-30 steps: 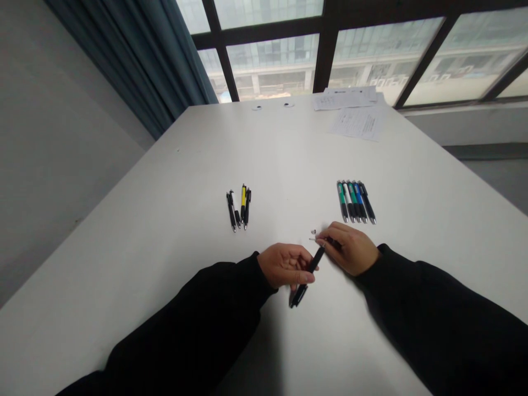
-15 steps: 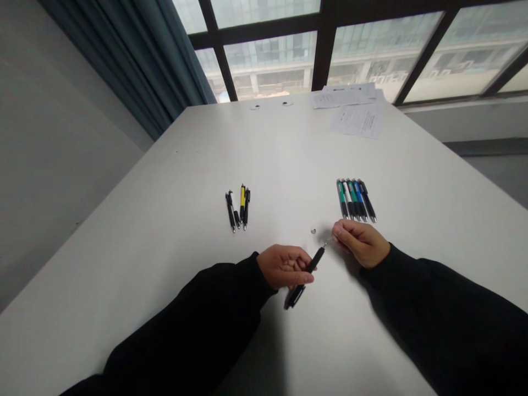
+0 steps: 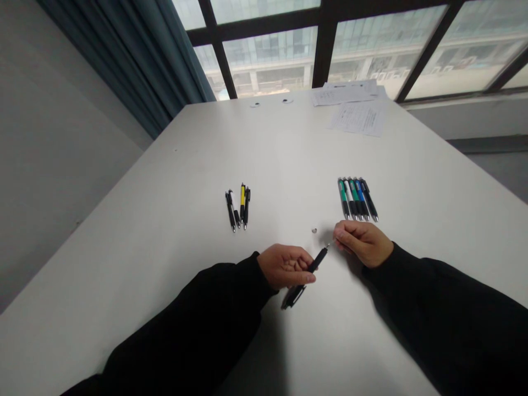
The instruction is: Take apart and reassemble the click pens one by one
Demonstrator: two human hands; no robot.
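Observation:
My left hand (image 3: 286, 267) is closed around a black pen (image 3: 319, 257), which slants up to the right with its clip end low near the palm. A thin metallic bit shows at the pen's upper end. Close to that end, my right hand (image 3: 361, 242) pinches a thin, pale piece (image 3: 333, 242); most of it is hidden by the fingers, so its kind is unclear. A tiny silvery part (image 3: 314, 230) lies on the table just beyond the pen's upper end.
On the white table (image 3: 198, 165), a black pen (image 3: 230, 212), a white one (image 3: 235, 209), a yellow one (image 3: 242, 201) and another black one (image 3: 247, 209) lie at left. Several pens (image 3: 357, 198) form a row beyond my right hand. Papers (image 3: 355, 110) lie by the window.
The pen's upper end has moved slightly right, and the gap to my right fingers has narrowed. Both hands keep their holds.

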